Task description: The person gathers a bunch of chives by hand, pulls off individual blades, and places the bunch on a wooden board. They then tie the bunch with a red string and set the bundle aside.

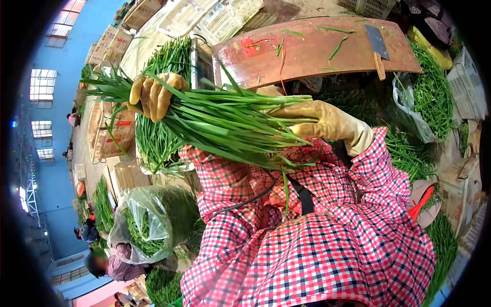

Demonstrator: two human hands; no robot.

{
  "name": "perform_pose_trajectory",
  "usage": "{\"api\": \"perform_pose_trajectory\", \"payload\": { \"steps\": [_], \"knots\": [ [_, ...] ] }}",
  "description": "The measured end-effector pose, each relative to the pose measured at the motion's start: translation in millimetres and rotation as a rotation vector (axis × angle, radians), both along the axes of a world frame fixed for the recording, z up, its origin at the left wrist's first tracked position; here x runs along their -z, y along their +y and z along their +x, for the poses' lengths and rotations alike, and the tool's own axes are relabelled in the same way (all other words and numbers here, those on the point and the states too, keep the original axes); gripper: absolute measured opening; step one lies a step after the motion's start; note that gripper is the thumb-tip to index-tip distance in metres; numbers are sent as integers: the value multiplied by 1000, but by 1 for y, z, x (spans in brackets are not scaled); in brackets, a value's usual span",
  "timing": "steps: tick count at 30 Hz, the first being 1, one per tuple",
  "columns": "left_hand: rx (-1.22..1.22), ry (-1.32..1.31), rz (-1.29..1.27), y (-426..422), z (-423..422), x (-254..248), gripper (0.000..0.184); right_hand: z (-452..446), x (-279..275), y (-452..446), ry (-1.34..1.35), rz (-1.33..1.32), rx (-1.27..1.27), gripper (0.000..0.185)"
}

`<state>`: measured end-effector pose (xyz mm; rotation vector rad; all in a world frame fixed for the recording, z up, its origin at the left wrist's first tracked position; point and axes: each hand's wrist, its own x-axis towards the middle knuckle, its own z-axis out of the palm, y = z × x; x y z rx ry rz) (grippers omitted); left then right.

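My left hand (157, 96), in a yellowed work glove, is closed around a thick bunch of long flat green garlic chives (225, 120). The bunch lies sideways in front of my chest, its loose blades fanning out to the right. My right hand (327, 120), gloved too, is at that fanned side, with thumb and fingers closed on some of the blades. A few strands hang down over my checked jacket (312, 245). Part of the right fingers is hidden behind the blades.
A brown board (307, 51) ahead carries a cleaver (377, 48), red string and loose blades. More chives fill a crate (169, 61) at left, a clear plastic bag (148, 220) and a heap (429, 92) at right. A person (123, 261) is at lower left.
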<state>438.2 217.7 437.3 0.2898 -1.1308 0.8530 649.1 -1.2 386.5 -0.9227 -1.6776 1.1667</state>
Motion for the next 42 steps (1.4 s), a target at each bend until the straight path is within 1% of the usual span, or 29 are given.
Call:
{"api": "perform_pose_trajectory", "payload": {
  "steps": [2,3,5,6,7,8,9,10,12,13,14,16,17,20,21,23,25,28,29,32,33,36,38,40,42],
  "knots": [
    [13,-44,26,2,1,2,23,-7,-10,-1,39,-69,33,53],
    [-38,-51,41,8,-1,6,24,-11,-8,-1,95,-68,61,49],
    [-24,-72,76,13,-3,7,24,-18,0,-1,207,-66,114,42],
    [-16,-80,94,13,-4,7,24,-21,4,-2,216,-102,132,40],
    [-6,-92,51,10,-3,9,24,-23,7,-4,228,-139,150,38],
    [-40,-62,73,11,-5,9,24,-26,10,-5,240,-176,170,37],
    [-74,-32,95,12,-7,10,23,-32,14,-7,421,-319,177,36],
    [-108,-4,117,12,-8,10,22,-35,10,-8,425,-336,206,35],
    [-80,-45,97,8,-3,6,21,-40,1,-11,430,-365,263,34],
    [-74,-47,99,10,-4,6,21,-41,9,-8,309,-187,310,30],
    [-68,-51,103,8,-5,6,21,-42,9,-10,289,-254,363,30],
    [-65,-46,31,1,-4,5,23,-43,7,-14,246,-391,470,29],
    [-63,-43,-6,-1,-4,5,23,-46,15,-12,191,-182,564,25],
    [-133,24,102,7,-6,6,25,-52,21,-10,146,49,727,24],
    [-133,23,75,7,-4,5,26,-52,14,-13,194,-109,694,23],
    [-136,21,20,4,-1,5,27,-49,6,-14,246,-216,590,24],
    [-123,8,45,10,-6,8,28,-46,3,-14,321,-364,498,26],
    [-96,-21,95,10,-2,4,26,-43,-4,-16,483,-403,375,27],
    [-88,-31,114,8,-1,2,25,-42,2,-17,487,-449,366,25],
    [-128,27,97,8,-3,6,24,-30,1,-23,272,-440,412,23],
    [-142,34,72,6,-3,7,24,-23,2,-26,131,-399,410,22],
    [-160,23,40,5,-4,6,25,-2,8,-44,-191,-472,408,19],
    [-159,2,45,6,-5,3,25,9,21,-58,-299,-327,600,15],
    [-146,12,61,7,-9,1,26,15,13,-65,-288,-25,753,18],
    [-136,8,37,3,-6,-1,27,7,-23,-52,-449,405,729,33]
  ]
}}
